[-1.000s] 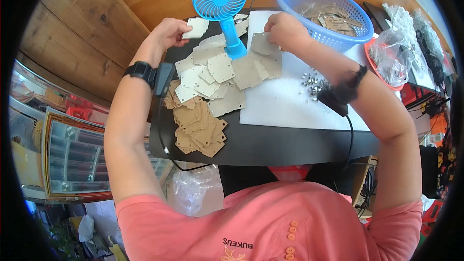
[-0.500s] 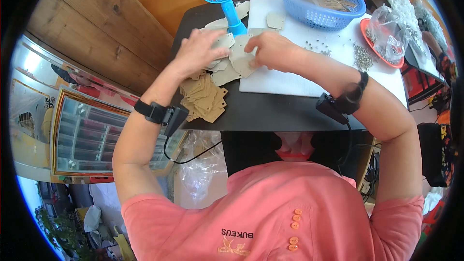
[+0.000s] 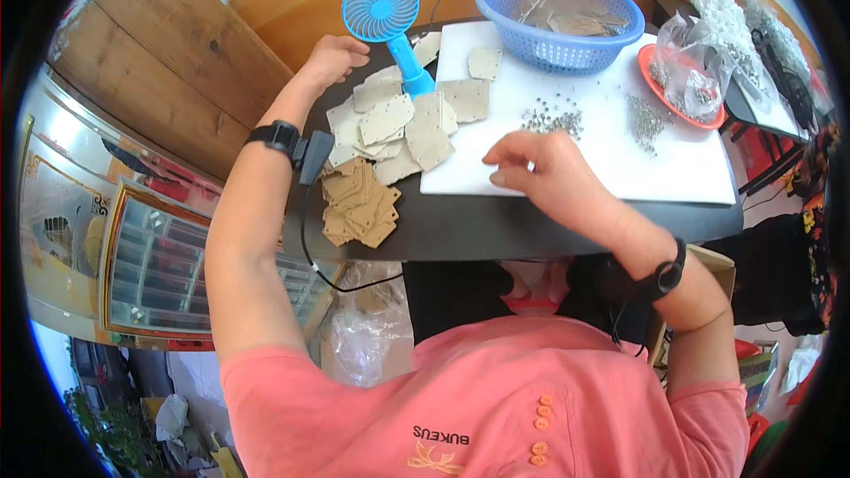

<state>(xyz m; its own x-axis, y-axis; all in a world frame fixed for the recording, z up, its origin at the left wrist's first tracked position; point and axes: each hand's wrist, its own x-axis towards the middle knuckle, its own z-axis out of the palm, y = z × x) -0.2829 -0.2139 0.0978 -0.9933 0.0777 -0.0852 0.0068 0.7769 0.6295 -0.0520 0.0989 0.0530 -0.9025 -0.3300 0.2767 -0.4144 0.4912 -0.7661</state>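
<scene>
Left hand (image 3: 336,59): 11 o'clock; can't tell grip.
Right hand (image 3: 551,170): thumb, finger spread.
Metal bits (image 3: 565,120): its 12 o'clock, likely for reach.

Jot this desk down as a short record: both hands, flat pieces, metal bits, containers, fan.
Left hand: left of the blue fan; whether it holds anything is unclear
Right hand: over the white sheet, open, nothing visible in it
Pale pieces: mostly spread around the fan's base
Brown pieces: heaped in front of the pale pieces
Metal bits: mostly in two loose clusters on the white sheet
Blue basket: holds thin flat pieces
Red tray: holds a clear bag
</scene>
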